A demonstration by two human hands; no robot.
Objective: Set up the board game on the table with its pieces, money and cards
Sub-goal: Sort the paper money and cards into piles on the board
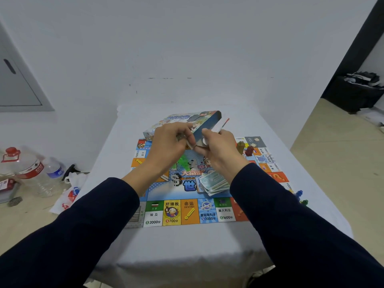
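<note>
Board (188,213): flat on the white-covered table (187,244).
Box (207,121): raised above the board's far half, tilted.
Left hand (168,142): fingers curled round the box's near end.
Right hand (220,148): pinches a thin card (223,124) beside the box.
Money (214,182): loose pile on the board's centre.

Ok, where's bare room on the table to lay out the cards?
The table is bare cloth between the board and the near edge, and in strips to the left and right of the board. The board's middle is crowded: the money pile, with tokens at the far right corner and the box behind.
</note>
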